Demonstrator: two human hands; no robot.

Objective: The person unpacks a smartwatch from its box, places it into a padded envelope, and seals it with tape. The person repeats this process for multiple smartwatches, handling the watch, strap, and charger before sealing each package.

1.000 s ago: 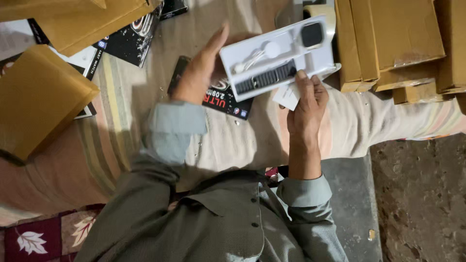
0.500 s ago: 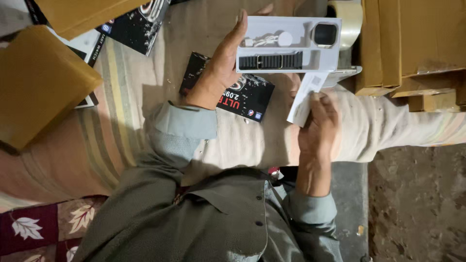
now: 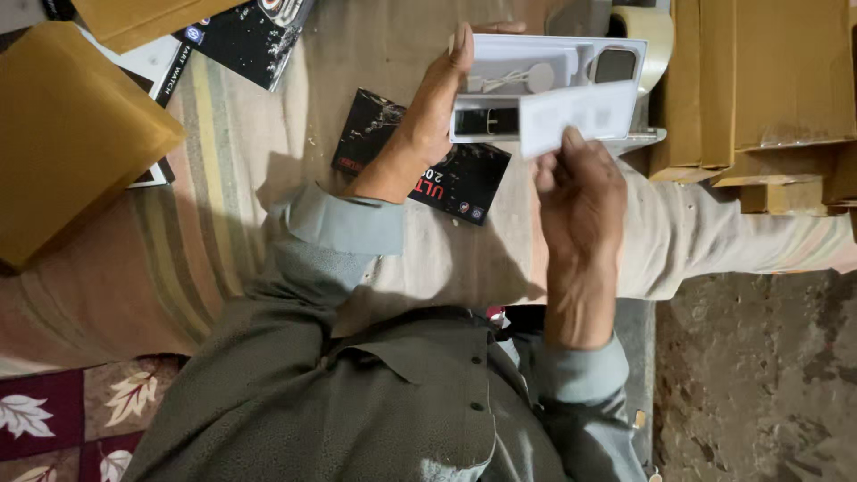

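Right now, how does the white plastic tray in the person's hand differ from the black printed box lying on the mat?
The white plastic tray is pale, open and shows a watch; the black printed box is dark and closed. The tray is held up by the left hand; the box lies flat, untouched. Both are rectangular.

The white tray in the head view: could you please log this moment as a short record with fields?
left hand: grips the left end of the white tray
tray contents: a dark square smartwatch face, a white round charger with cable, a dark strap
right hand: holds a white card over the tray
below: black box on the lap
right side: brown cartons
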